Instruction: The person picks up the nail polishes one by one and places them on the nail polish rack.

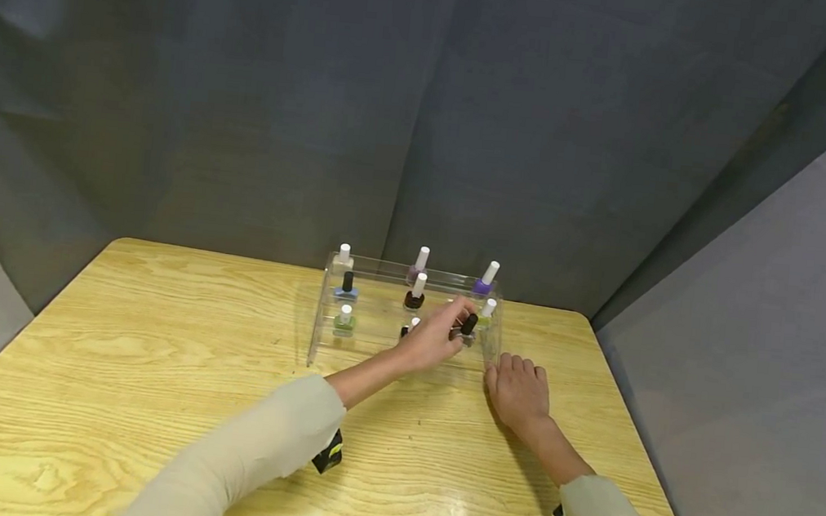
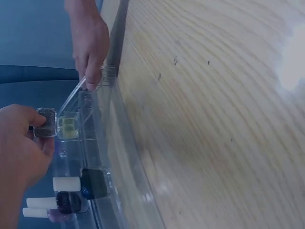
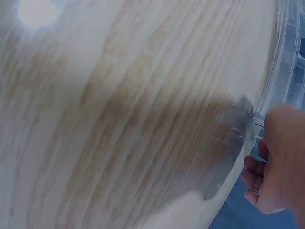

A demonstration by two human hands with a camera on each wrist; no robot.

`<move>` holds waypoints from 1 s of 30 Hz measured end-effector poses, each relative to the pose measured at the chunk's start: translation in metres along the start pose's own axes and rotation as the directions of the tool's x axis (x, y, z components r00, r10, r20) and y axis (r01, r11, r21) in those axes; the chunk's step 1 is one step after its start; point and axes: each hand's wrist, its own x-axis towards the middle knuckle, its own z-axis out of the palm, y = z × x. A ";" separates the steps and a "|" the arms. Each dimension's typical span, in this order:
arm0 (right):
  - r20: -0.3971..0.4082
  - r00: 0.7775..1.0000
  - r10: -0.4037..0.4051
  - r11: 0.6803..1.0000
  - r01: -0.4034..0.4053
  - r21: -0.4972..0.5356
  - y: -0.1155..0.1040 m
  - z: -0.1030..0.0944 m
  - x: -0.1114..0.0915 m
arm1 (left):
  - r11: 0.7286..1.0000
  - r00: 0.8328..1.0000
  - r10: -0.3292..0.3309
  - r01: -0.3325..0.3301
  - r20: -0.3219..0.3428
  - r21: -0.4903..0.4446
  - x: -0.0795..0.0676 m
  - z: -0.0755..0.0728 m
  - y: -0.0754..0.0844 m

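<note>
A clear acrylic tiered display rack (image 1: 375, 353) stands on the wooden table with several nail polish bottles on its steps. My left hand (image 1: 434, 340) reaches over its right part and pinches a nail polish bottle (image 2: 45, 122) with a black cap and a dark, glittery body. In the left wrist view, that bottle is beside a yellow nail polish (image 2: 68, 127) on the rack. My right hand (image 1: 522, 392) grips the rack's front right corner, its fingers curled along the side panel in the right wrist view. A white-capped bottle (image 1: 414, 324) is partly hidden behind my left hand.
White-capped purple (image 1: 483, 286), dark red (image 1: 414, 299) and green (image 1: 344, 324) polishes stand on the rack, with a black-capped blue one (image 1: 346, 291) at left. A dark curtain (image 1: 249, 112) hangs behind the table (image 1: 116, 363).
</note>
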 end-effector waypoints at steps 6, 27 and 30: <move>-0.016 1.000 -0.008 1.000 0.008 0.005 0.001 -0.001 -0.002 | 0.999 1.000 -0.003 0.004 -0.018 0.043 0.008 0.017 -0.007; -0.012 1.000 -0.014 1.000 0.014 -0.013 0.004 0.006 0.000 | 0.990 0.994 -0.105 0.107 -0.027 0.094 0.016 0.049 -0.022; -0.023 0.999 -0.023 1.000 0.022 -0.019 0.004 0.005 0.001 | 0.990 0.994 -0.100 0.103 -0.030 0.097 0.017 0.051 -0.022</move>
